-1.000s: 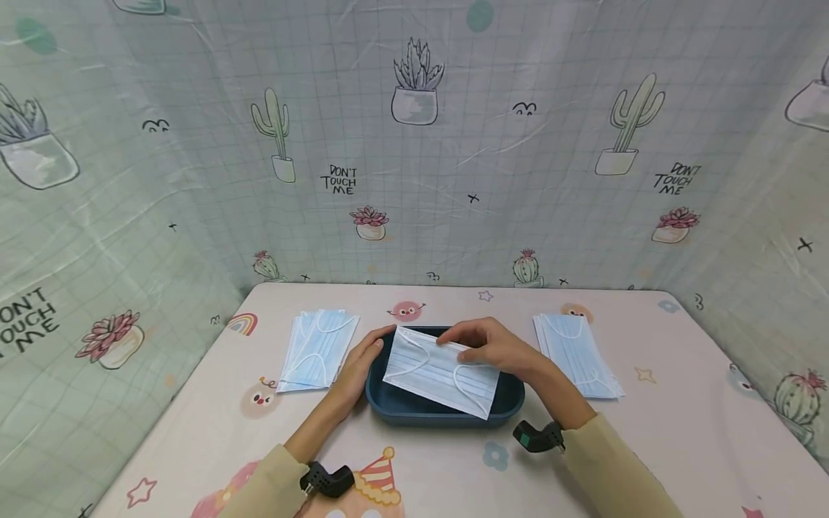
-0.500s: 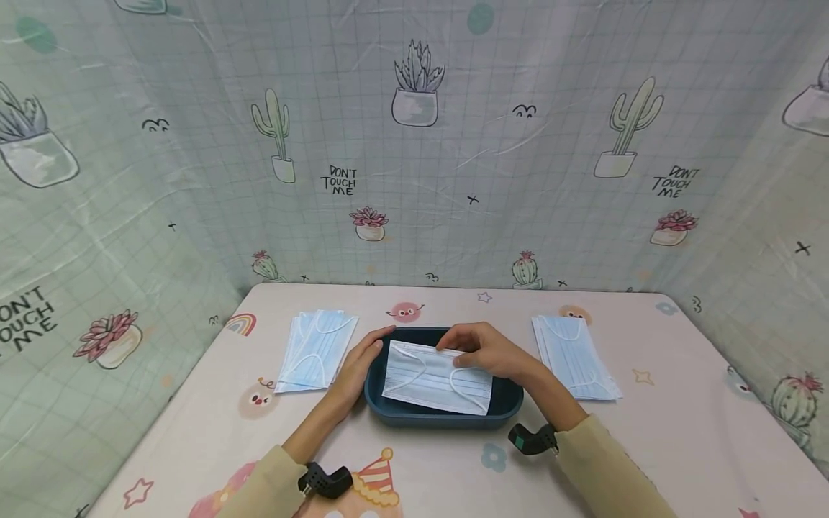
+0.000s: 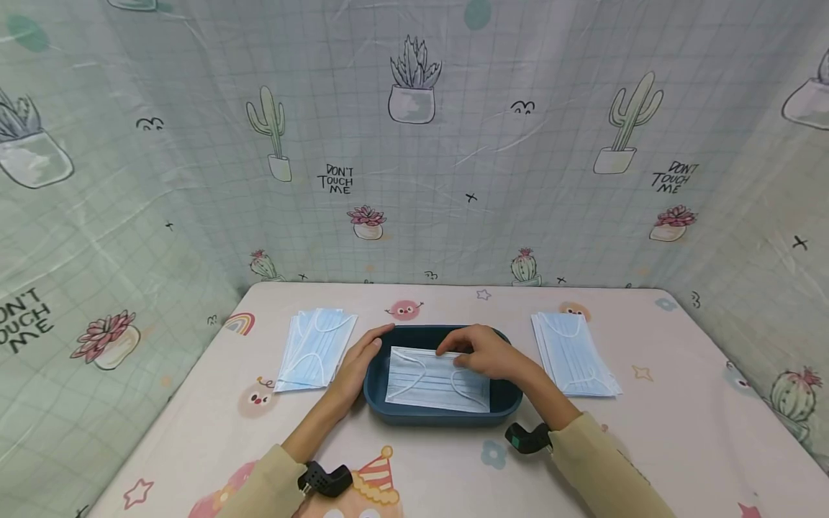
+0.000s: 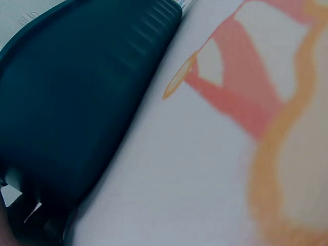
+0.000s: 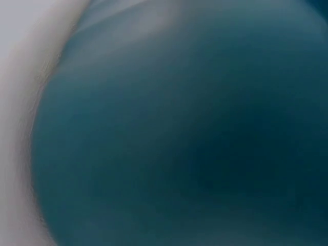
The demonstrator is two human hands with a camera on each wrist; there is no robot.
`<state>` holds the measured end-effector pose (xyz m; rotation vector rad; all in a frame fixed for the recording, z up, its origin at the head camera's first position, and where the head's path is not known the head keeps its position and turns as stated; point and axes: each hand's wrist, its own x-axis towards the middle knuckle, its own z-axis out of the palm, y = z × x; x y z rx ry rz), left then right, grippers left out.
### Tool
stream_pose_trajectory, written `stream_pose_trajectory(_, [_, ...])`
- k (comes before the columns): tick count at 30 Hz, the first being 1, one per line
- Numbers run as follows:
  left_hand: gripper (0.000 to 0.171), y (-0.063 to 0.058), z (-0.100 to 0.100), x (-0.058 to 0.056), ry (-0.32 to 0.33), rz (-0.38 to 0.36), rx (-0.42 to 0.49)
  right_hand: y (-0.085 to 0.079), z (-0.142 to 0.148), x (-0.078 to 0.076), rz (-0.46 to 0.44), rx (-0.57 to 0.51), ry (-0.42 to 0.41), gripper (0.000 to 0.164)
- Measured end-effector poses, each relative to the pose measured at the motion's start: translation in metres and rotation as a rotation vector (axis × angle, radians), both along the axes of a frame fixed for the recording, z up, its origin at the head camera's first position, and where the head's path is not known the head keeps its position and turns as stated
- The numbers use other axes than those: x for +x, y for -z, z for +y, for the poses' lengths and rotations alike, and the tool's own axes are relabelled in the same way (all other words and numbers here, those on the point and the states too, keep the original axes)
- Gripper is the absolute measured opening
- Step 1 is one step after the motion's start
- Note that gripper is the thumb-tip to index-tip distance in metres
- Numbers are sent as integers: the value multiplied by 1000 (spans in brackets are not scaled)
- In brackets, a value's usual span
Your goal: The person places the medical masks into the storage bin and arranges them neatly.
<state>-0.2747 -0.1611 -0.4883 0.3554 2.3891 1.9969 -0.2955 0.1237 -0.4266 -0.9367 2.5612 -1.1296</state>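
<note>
A dark blue bin (image 3: 440, 417) with rounded corners stands mid-table in the head view. Its side wall (image 4: 72, 102) fills much of the left wrist view, and close, blurred blue plastic (image 5: 128, 154) fills the right wrist view. My left hand (image 3: 352, 368) rests along the bin's left side, fingers extended toward the far corner. Inside the bin lies a pale blue face mask (image 3: 421, 392), nearly level, its white ear loops on top. My right hand (image 3: 488, 352) reaches in from the right and pinches the mask near its far edge with thumb and forefinger.
Left of the bin lies a fanned stack of blue face masks (image 3: 314, 352). Another mask stack (image 3: 576, 356) lies to the right, beside my right forearm. The table bears a printed pale cover (image 3: 550, 467), and a patterned cloth wall (image 3: 466, 237) rises behind it.
The face mask has gone from tilted over the bin's rim to nearly level inside it, lowered by my right hand. My left hand has stayed at the bin's side.
</note>
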Motion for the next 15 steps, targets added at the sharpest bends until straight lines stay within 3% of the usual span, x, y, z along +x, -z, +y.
stream_pose_trajectory(6, [40, -1, -2, 0, -6, 5, -12, -1, -4, -1, 62, 67, 26, 38])
stream_pose_trajectory(15, [40, 0, 1, 0, -5, 9, -8, -1, -3, -1, 137, 145, -4, 45])
